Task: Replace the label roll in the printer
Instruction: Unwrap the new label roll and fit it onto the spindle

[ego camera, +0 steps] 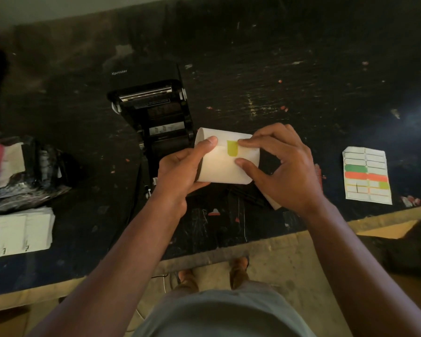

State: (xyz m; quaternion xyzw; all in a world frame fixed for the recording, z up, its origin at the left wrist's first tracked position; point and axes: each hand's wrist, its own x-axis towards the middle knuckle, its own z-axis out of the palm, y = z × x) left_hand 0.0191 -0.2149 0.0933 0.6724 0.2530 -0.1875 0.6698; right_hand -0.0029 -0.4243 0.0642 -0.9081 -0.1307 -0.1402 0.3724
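Label roll point(225, 158), white, is held above the black table point(301, 81), gripped at its left end by the left hand point(180, 169); its yellow-green sticker point(232, 148) is pinched by the right hand point(284, 166). Just beyond, the printer point(153, 110) is seen with its cover open.

Both bare hands up front, arms reaching forward.

The left hand point(180, 170) curls round the left end of the white paper label roll point(225, 164), thumb laid across its top; the right hand point(281, 166) pinches at the roll's right side, forefinger tip at the yellow-green sticker tab point(232, 148), thumb pressed lower on the paper, wrist cocked.
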